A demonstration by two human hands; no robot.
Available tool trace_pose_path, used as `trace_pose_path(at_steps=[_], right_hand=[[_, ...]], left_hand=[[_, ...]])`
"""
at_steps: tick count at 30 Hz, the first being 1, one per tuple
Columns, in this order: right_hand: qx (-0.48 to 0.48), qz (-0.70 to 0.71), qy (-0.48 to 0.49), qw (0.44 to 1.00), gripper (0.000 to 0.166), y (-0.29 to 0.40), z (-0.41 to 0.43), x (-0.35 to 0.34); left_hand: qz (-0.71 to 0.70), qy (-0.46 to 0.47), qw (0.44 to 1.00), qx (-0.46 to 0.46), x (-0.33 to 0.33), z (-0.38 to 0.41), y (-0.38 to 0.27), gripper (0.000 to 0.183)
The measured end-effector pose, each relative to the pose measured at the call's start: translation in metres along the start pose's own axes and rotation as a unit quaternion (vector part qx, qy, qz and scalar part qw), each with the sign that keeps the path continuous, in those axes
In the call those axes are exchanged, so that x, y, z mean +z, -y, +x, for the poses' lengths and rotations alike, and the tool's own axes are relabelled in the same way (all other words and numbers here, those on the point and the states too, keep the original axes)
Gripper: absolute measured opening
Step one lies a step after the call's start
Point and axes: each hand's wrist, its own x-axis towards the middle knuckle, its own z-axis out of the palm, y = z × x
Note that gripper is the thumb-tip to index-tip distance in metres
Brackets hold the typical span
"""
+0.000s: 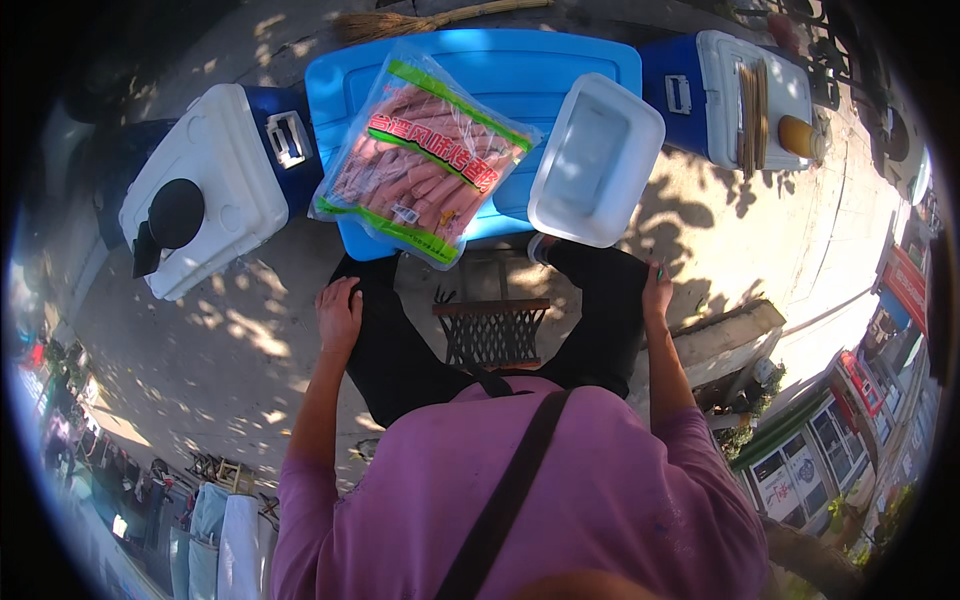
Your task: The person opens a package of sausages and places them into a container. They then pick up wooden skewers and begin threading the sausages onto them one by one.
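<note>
My left hand (339, 315) rests on the outer side of my left knee and holds nothing; its fingers lie nearly together. On my right knee lies my right hand (658, 289), with something small and green at its fingers, perhaps a nail or a small object. Before my knees is a blue plastic storage box lid (480, 49). A transparent, green-edged bag of pink sausages (427, 161) lies slanted on its left part. An empty white plastic tub (596, 161) sits at the lid's right edge, slightly overhanging it.
A blue cooler with a white lid (225, 217) stands left, a black round-headed object (176, 214) on it. Another cooler (712, 97), right, bears bamboo skewers (752, 116) and a jar (799, 137). A straw broom (375, 26) lies behind. A stool with woven webbing (491, 334) is beneath me.
</note>
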Motion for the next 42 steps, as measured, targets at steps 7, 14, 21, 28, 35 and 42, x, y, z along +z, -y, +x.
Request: trace_pose_path(at_steps=[7, 14, 21, 28, 35, 42], right_hand=[[0.054, 0.055, -0.012, 0.997, 0.043, 0.005, 0.034, 0.005], [0.015, 0.105, -0.075, 0.991, 0.039, 0.000, 0.050, 0.018], [-0.020, 0.170, -0.141, 0.975, 0.039, 0.010, 0.028, 0.036], [-0.190, 0.217, -0.118, 0.950, 0.042, 0.006, 0.016, 0.029], [-0.333, 0.372, -0.040, 0.865, 0.040, 0.100, -0.019, 0.029], [-0.311, 0.300, 0.011, 0.902, 0.037, 0.095, -0.029, 0.024]], left_hand=[[-0.018, -0.037, 0.999, -0.003, -0.009, 0.004, 0.012, 0.017], [0.025, -0.111, 0.994, 0.005, 0.006, -0.001, 0.011, 0.015], [0.034, -0.217, 0.974, 0.062, 0.034, -0.011, 0.001, 0.012], [0.028, -0.312, 0.948, 0.059, 0.046, -0.036, -0.015, 0.016], [-0.456, -0.112, 0.882, 0.042, 0.094, 0.015, -0.038, 0.034], [-0.596, -0.035, 0.800, -0.059, 0.125, 0.049, -0.069, 0.039]])
